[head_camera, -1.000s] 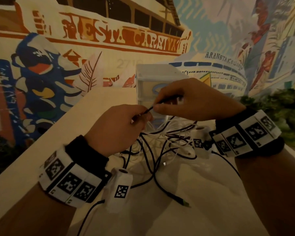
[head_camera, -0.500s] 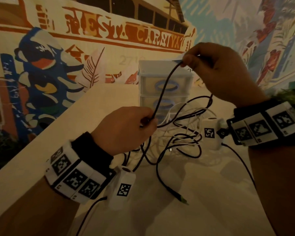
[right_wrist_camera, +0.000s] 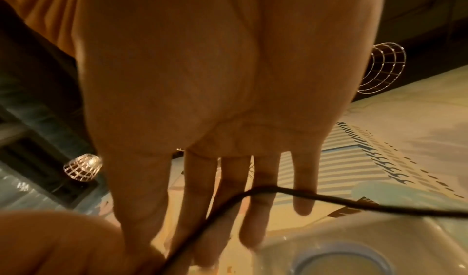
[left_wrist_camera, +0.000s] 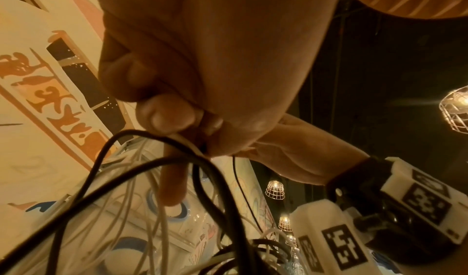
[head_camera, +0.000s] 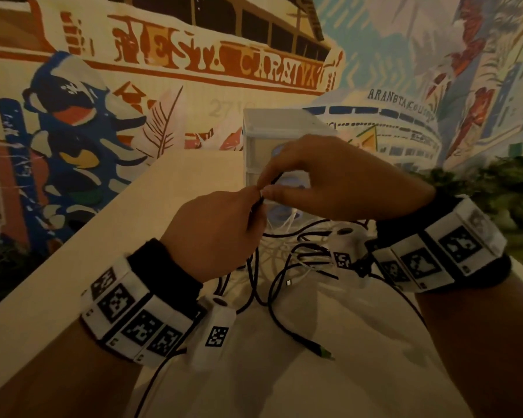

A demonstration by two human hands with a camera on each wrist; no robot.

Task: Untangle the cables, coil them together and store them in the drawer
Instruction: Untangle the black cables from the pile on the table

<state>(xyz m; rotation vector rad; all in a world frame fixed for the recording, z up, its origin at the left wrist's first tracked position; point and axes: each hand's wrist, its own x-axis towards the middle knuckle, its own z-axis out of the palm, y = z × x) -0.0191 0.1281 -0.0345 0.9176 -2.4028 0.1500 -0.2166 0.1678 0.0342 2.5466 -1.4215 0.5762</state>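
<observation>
A tangle of black cable (head_camera: 271, 309) and thin white cable (head_camera: 274, 251) lies on the pale table (head_camera: 191, 176), in front of a small white drawer unit (head_camera: 261, 137) with blue ring handles. My left hand (head_camera: 254, 206) is raised above the tangle, fingers curled around a black strand; in the left wrist view the left hand (left_wrist_camera: 200, 133) also pins a white strand. My right hand (head_camera: 269, 191) meets it, thumb and forefinger pinching the same black cable (right_wrist_camera: 329, 199), other fingers straight. The cable's plug end (head_camera: 323, 352) rests on the table, nearer me.
The drawer unit stands at the table's far edge against a painted mural wall; its drawers look closed. Green plants (head_camera: 495, 188) sit to the right. The table's left edge (head_camera: 73, 245) runs diagonally. Wrist-camera leads hang from both wrists.
Half a second ago my right hand was high up, drawing the black cable taut above the drawer unit. It has come back down and now pinches the cable beside my left hand.
</observation>
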